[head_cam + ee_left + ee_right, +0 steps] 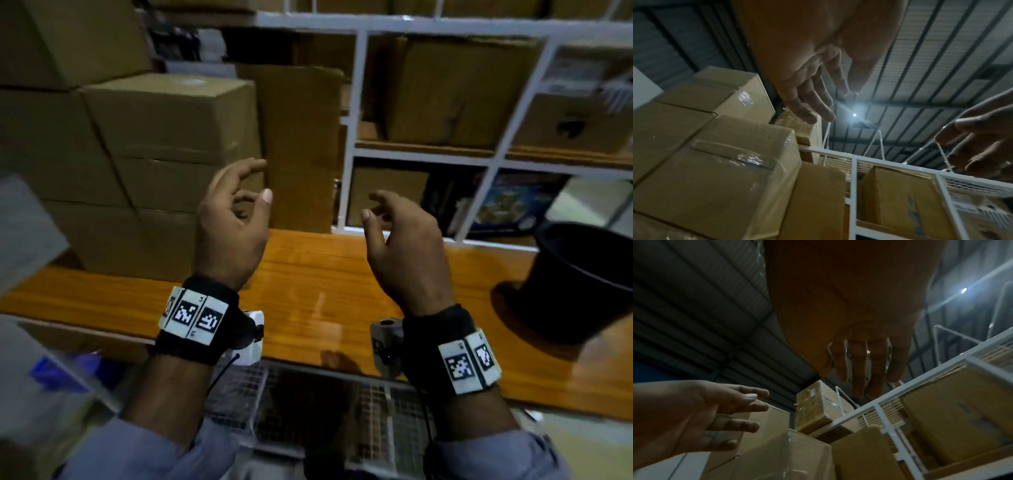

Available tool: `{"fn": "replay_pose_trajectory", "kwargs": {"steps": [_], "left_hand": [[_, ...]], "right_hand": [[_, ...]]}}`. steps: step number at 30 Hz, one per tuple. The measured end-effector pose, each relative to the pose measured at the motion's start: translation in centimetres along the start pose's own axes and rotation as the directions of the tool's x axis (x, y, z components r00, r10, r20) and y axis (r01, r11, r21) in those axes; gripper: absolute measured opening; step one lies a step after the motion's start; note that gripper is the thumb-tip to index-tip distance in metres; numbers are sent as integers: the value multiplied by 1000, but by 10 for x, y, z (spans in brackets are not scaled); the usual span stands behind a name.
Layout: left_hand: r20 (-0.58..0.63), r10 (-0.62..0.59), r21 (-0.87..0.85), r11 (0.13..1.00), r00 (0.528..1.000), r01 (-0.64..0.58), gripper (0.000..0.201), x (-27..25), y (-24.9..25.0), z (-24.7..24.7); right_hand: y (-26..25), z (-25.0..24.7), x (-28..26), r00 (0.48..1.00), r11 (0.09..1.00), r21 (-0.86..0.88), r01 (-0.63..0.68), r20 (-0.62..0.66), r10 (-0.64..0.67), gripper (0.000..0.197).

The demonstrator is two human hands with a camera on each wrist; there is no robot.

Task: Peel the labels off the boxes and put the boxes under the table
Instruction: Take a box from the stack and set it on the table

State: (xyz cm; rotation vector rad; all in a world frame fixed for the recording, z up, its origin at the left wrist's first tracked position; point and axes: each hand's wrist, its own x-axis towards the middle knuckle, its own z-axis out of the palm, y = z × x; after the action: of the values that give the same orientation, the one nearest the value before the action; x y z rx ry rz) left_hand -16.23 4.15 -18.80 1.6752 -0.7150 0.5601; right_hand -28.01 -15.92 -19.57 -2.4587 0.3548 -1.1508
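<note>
Head view shows both hands raised above the wooden counter (308, 281), apart from each other and holding nothing. Left hand (233, 219) has its fingers (251, 168) loosely curled, thumb free; right hand (404, 240) is likewise relaxed, fingers half bent. Stacked cardboard boxes (171, 137) sit at ten o'clock on the counter (clear tape glints on them in the left wrist view), untouched. A white label (190, 81) lies on the top box. White shelving (356, 137) with more cartons stands at one o'clock; a black bucket (582, 274) at three.
</note>
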Motion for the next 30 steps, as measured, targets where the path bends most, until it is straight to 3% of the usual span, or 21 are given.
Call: {"fn": "replay_pose_trajectory", "kwargs": {"steps": [4, 11, 18, 23, 26, 30], "left_hand": [[-67, 17, 23, 1000, 998, -16, 38, 35, -33, -47], [-95, 60, 69, 996, 994, -53, 41, 106, -107, -114], [-99, 10, 204, 979, 995, 10, 62, 174, -182, -155], [-60, 19, 324, 946, 998, 1, 50, 207, -210, -169], [-64, -15, 349, 936, 998, 37, 46, 221, -234, -172], [-69, -55, 377, 923, 996, 77, 44, 227, -248, -170]], "right_hand": [[-49, 49, 33, 997, 997, 28, 77, 15, -77, 42], [-121, 134, 85, 997, 990, 123, 71, 17, -73, 46], [-169, 201, 132, 997, 992, 123, 35, 64, -43, 75], [-189, 239, 164, 974, 998, 57, -3, 224, -9, 90], [-191, 256, 176, 966, 1000, -4, -27, 258, 27, 88], [-188, 267, 174, 990, 996, 77, -47, 138, 36, 77]]}}
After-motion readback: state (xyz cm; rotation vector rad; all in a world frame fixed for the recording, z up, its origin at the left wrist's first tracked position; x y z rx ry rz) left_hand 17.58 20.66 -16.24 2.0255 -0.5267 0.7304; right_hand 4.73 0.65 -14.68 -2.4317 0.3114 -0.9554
